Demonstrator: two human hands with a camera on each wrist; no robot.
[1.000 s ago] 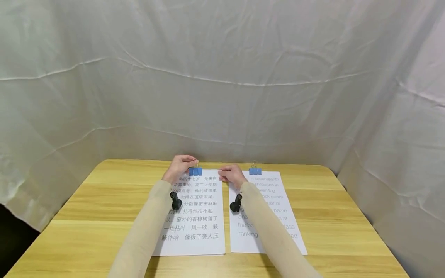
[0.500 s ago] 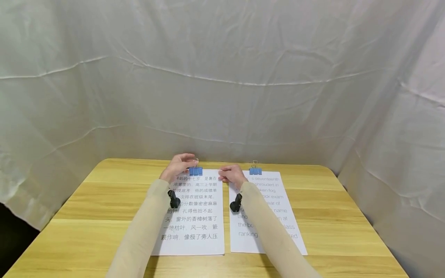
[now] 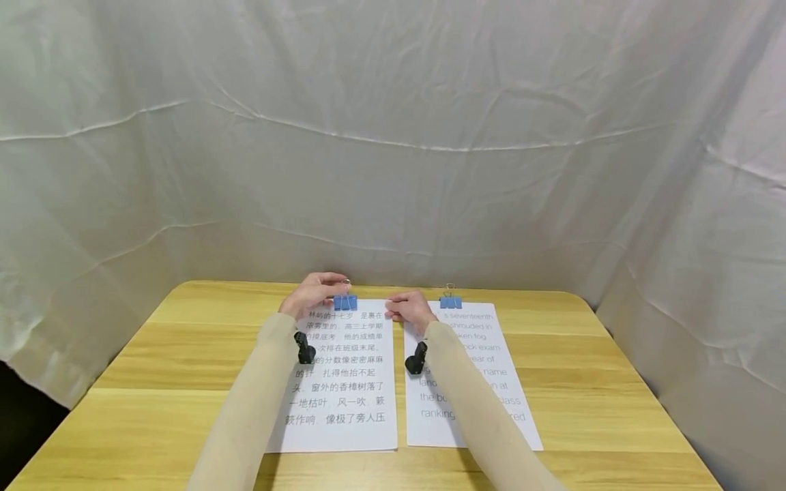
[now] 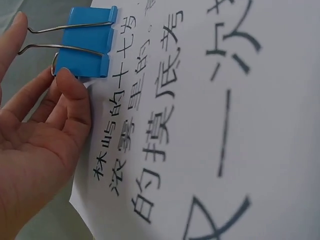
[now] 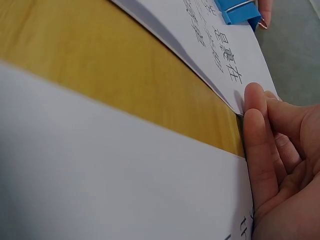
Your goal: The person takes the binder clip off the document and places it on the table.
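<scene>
Blue clip [image 4: 82, 42] | left hand [image 3: 313, 294] grip holding it, unchanged | right hand [image 3: 410, 310] grip loose, unmoved on paper [image 3: 346, 382]

A second clipped sheet [image 3: 473, 372] with English print lies on the wooden table [image 3: 614, 382], white cloth [image 3: 393, 136] behind.
</scene>
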